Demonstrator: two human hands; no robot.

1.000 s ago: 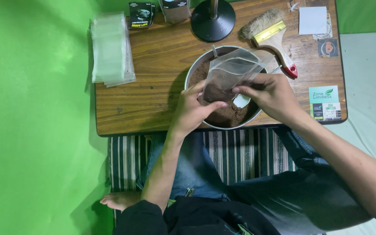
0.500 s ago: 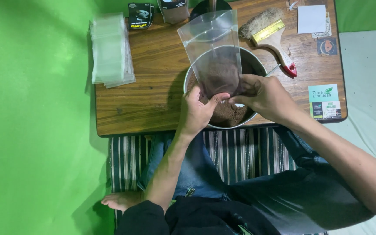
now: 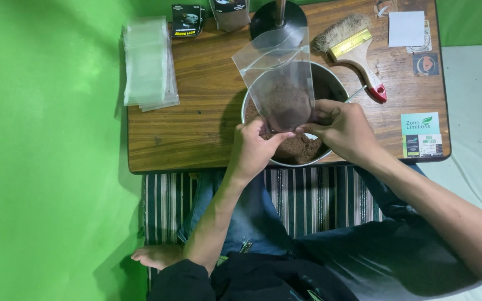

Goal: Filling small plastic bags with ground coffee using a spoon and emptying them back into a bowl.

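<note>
We hold a clear plastic bag (image 3: 279, 83) upright over the metal bowl (image 3: 330, 83), its lower end pinched between both hands. The left hand (image 3: 255, 147) grips the bottom left corner with thumb and fingers closed on it; the right hand (image 3: 344, 128) pinches the bottom right corner the same way. The top of the bag stands open, tilted away from us, above the far rim of the bowl.

Progress, as we judge it: the bag is partly filled, with brown powder (image 3: 297, 147) settled in its lower half and the upper half bare. The bag is unsealed. More powder lies in the bowl below our hands. A stack of empty bags (image 3: 147, 61), well to the left of the bowl, suggests more filling remains.

Materials: the bag is thin, glossy, flexible film. The powder looks fine, dry and loosely clumped. The bowl is round, shiny steel. The surface (image 3: 196, 122) under the bowl is varnished wood with visible grain. To the right of the bowl lies a brush (image 3: 352, 47) with pale bristles, a brass-coloured band and a red-tipped wooden handle. Beyond the bowl stands a round black base (image 3: 274, 19) with a post.
</note>
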